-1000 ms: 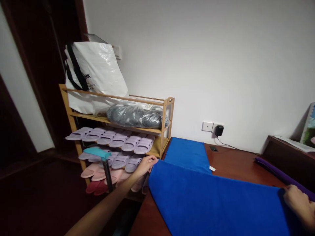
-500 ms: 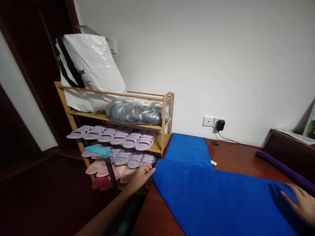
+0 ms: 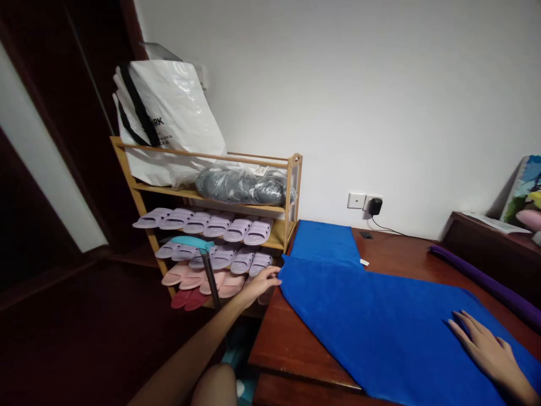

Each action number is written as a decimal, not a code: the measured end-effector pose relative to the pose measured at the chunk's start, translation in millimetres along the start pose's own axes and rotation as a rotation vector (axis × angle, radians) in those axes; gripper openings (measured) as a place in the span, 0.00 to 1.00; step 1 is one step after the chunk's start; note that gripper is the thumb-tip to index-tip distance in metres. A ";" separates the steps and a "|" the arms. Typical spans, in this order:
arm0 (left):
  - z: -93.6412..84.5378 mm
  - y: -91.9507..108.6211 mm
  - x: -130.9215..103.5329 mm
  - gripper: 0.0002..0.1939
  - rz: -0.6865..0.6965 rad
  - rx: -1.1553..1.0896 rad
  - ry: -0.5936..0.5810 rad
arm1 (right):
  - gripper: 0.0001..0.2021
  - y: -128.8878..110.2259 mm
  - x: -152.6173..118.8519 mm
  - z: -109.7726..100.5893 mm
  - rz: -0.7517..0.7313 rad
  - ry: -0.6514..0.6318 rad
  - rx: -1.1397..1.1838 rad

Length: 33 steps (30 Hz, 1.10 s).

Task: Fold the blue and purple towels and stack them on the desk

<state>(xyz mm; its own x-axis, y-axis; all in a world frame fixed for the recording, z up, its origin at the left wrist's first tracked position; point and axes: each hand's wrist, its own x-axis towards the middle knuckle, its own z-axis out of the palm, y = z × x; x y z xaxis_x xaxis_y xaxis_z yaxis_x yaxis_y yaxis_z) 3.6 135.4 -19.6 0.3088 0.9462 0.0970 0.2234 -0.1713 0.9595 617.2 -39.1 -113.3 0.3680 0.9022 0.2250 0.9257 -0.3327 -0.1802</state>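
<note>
A large blue cloth (image 3: 372, 321) is spread over the reddish-brown wooden table (image 3: 291, 338). Its far left part lies as a separate-looking rectangle near the wall, with a small white tag (image 3: 364, 262) at the edge. My left hand (image 3: 264, 282) pinches the cloth's left corner at the table's side, thumb and fingers closed on it. On the right, my right hand (image 3: 479, 344) rests flat on the cloth with the fingers stretched out.
Left of the table stands a wooden shoe rack (image 3: 291, 214) with rows of slippers (image 3: 257, 231), a white bag (image 3: 177, 107) and a plastic-wrapped bundle (image 3: 245, 183). A turquoise-topped pole (image 3: 210, 276) stands before it. A purple roll (image 3: 486, 282) lies right; a black plug (image 3: 375, 206) sits in the wall.
My left hand has closed on the cloth's corner, which now sticks up slightly. My right hand has come further into view and lies on the cloth. The view has shifted a little.
</note>
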 end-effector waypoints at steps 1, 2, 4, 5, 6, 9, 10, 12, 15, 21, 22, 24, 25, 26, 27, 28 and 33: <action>-2.5 1.7 -0.7 0.10 0.038 -0.005 -0.054 | 0.31 2.0 0.6 2.0 -0.004 -0.009 0.002; -4.7 3.0 -1.4 0.10 0.072 -0.009 -0.101 | 0.32 3.0 0.8 3.2 -0.005 -0.014 0.001; -8.0 4.9 -2.8 0.11 0.104 0.001 -0.155 | 0.32 2.6 0.4 3.5 0.004 -0.022 -0.003; -9.1 5.6 -3.5 0.12 0.107 0.012 -0.171 | 0.33 1.8 0.2 3.0 0.013 -0.025 -0.003; -9.9 6.3 -4.1 0.12 0.111 0.024 -0.194 | 0.33 1.0 0.0 2.5 0.020 -0.025 -0.001; -11.4 7.3 -5.1 0.09 0.132 0.068 -0.241 | 0.33 1.3 0.8 3.0 0.026 -0.022 0.013; -11.7 6.9 -4.8 0.10 0.147 0.089 -0.234 | 0.33 2.5 1.5 4.3 0.026 -0.022 0.016; -11.9 4.4 -3.4 0.13 0.176 0.122 -0.194 | 0.33 5.5 2.9 7.5 0.021 -0.018 0.021; -10.8 -1.9 -0.3 0.15 0.171 0.102 -0.126 | 0.34 7.9 3.9 9.8 0.021 -0.014 0.023; -5.6 -8.3 1.7 0.15 0.166 -0.112 -0.152 | 0.33 1.0 0.7 0.1 0.042 -0.033 0.011; -4.9 -7.8 1.5 0.14 0.159 -0.165 -0.159 | 0.34 -0.1 0.3 -1.5 0.041 -0.034 0.009; -3.6 -5.8 1.2 0.15 0.119 -0.271 -0.171 | 0.34 -1.9 -0.1 -3.6 0.045 -0.042 0.004; -3.0 -4.4 0.9 0.15 0.093 -0.321 -0.175 | 0.34 -2.7 -0.2 -4.4 0.050 -0.045 0.003; -2.5 -2.9 0.6 0.15 0.073 -0.369 -0.174 | 0.34 -3.5 -0.3 -5.1 0.052 -0.045 0.001; -2.0 -1.3 0.0 0.16 0.059 -0.412 -0.169 | 0.34 -4.3 -0.5 -5.8 0.053 -0.041 0.001; -1.6 0.3 -0.7 0.16 0.050 -0.447 -0.155 | 0.34 -5.1 -0.8 -6.6 0.053 -0.036 0.002; 2.0 5.6 -7.2 0.18 -0.090 -0.539 -0.124 | 0.34 -7.1 -1.8 -9.6 0.063 -0.037 0.000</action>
<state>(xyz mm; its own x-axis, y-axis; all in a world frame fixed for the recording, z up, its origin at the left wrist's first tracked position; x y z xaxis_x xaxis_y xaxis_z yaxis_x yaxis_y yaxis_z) 4.6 127.1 -15.4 0.4236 0.9058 0.0075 -0.2402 0.1043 0.9651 610.8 -41.0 -103.3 0.4221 0.8889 0.1778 0.9008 -0.3893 -0.1924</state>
